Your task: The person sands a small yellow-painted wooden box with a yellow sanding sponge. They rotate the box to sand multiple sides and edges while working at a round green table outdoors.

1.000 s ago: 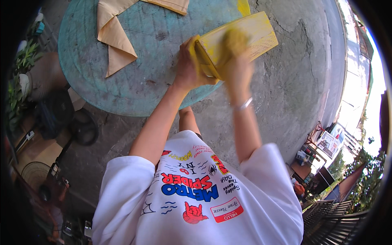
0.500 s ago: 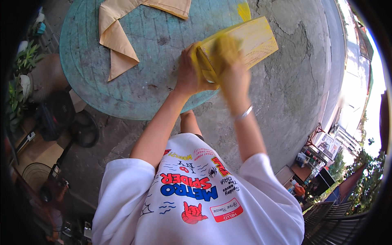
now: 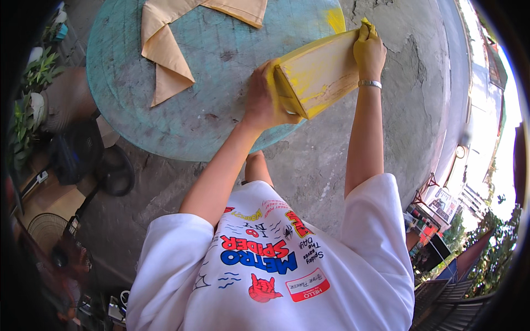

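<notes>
A box-shaped piece (image 3: 323, 74), patchily covered in yellow over a pale surface, tilts above the right edge of the round table. My left hand (image 3: 264, 96) is closed round its near left end, the fingers smeared yellow. At the far right end, my right hand (image 3: 370, 52) is closed against the upper corner, its fingers coated in yellow. A small yellow bit shows at those fingertips, but its kind cannot be made out.
The worn turquoise round table (image 3: 127, 105) has a yellow smear near its right rim. A folded tan cloth (image 3: 168, 58) lies on it. Potted plants (image 3: 36, 83) and a fan (image 3: 49, 229) are at the left. Cracked concrete ground (image 3: 408, 110) lies to the right.
My right hand has slid from the near left part of the box up and right to its far end. The left hand keeps its hold at nearly the same place.
</notes>
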Action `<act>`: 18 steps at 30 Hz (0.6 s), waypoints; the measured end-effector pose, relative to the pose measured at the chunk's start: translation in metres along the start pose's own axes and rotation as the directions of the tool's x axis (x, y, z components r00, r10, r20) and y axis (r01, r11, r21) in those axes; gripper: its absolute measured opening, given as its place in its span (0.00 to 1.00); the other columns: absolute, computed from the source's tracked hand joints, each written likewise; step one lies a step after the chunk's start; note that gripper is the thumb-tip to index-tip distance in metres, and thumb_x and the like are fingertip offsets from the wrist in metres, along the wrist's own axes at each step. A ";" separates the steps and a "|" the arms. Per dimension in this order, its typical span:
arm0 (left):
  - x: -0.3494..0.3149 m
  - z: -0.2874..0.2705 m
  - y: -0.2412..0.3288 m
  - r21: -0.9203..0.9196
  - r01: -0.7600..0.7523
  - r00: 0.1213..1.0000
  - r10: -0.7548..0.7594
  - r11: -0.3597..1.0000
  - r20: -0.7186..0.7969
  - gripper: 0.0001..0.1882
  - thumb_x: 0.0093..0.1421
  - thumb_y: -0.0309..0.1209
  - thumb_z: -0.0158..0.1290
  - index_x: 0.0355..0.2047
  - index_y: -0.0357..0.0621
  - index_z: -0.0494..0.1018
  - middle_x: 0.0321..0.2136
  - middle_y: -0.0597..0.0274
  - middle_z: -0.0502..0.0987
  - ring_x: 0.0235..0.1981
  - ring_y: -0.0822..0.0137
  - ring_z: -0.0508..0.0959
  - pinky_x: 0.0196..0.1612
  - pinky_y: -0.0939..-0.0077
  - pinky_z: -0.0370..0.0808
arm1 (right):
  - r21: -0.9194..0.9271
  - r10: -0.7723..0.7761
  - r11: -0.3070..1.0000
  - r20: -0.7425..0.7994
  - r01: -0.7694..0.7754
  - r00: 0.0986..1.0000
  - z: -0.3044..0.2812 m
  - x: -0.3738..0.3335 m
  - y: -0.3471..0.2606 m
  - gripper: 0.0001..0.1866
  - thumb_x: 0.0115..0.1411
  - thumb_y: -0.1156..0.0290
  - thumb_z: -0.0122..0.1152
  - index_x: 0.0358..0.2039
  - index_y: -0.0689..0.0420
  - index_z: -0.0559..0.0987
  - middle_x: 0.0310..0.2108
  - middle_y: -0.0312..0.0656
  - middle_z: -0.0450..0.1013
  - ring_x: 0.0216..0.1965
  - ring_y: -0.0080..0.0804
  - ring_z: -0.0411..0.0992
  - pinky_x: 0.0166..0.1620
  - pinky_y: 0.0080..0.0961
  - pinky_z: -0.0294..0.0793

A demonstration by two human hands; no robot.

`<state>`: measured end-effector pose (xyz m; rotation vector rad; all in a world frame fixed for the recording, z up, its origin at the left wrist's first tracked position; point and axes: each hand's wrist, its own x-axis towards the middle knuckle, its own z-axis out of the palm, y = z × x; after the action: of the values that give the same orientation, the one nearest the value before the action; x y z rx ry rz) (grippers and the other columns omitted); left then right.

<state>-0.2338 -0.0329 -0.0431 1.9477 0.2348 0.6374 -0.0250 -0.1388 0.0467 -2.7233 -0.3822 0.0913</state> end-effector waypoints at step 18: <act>-0.011 0.012 -0.037 0.114 -0.075 0.997 0.074 0.991 0.016 0.66 0.32 0.54 0.77 0.66 0.40 0.55 0.58 0.46 0.65 0.59 0.45 0.67 0.63 0.50 0.66 | -0.091 -0.501 0.865 -0.123 0.493 0.857 0.095 -0.155 -0.055 0.28 0.62 0.68 0.58 0.63 0.60 0.72 0.64 0.50 0.70 0.70 0.45 0.64 0.74 0.46 0.55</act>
<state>-0.2325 -0.0297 -0.0831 2.0775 0.1957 0.6736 -0.1986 -0.0981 -0.0182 -2.5689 -1.0432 -0.2603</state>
